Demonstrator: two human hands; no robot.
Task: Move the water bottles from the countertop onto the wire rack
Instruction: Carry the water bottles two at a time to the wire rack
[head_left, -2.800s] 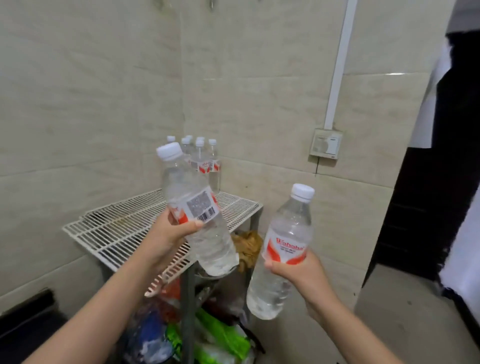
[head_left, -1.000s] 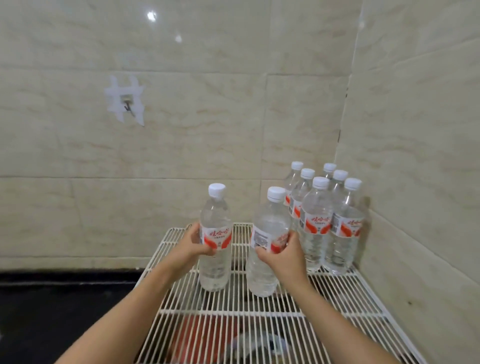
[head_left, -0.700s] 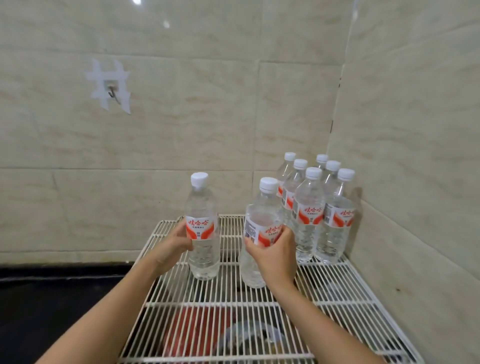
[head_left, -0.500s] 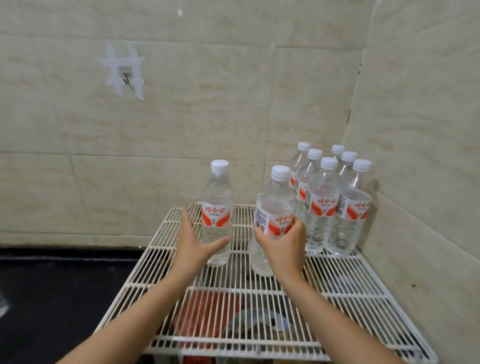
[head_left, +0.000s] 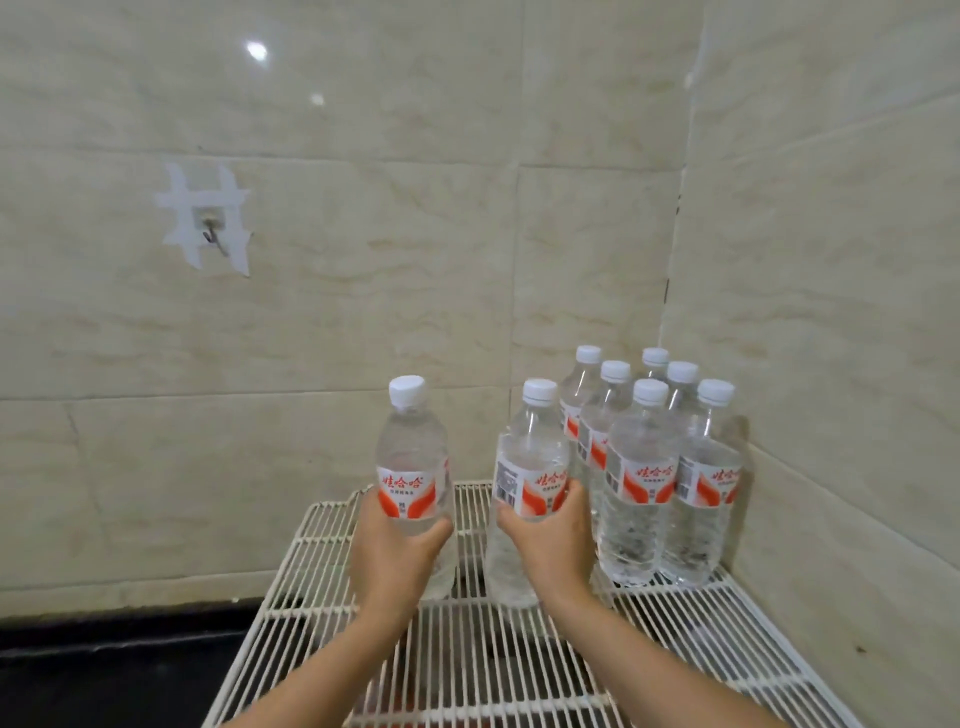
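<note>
**Water bottles (head_left: 530, 467) gripped over wire rack (head_left: 519, 670)**

Two bare forearms reached in from the bottom edge across the white wire rack. The left hand (head_left: 395, 551) was wrapped round the lower body of the left bottle (head_left: 413, 467), with the thumb curled across the front just below the red-and-white label. The right hand (head_left: 550, 540) was wrapped round the right bottle (head_left: 530, 467) at the same height, with the fingertips lying on the lower edge of the label.

Both bottles were clear plastic and capped in white, and both held clear water up to the shoulder. Each long axis ran close to vertical, cap up. The left bottle leaned slightly left at the cap, and the right bottle leaned slightly right. Both bases sat at rack level. Contact with the wires could not be confirmed.

The right bottle stood just beside a block of six matching bottles (head_left: 644, 467), which stood upright on the rack in the far right corner, where the tiled walls (head_left: 363, 312) met. The left bottle stood apart, to the left of the right bottle. A taped hook (head_left: 210, 228) was fixed higher up on the rear wall.
</note>
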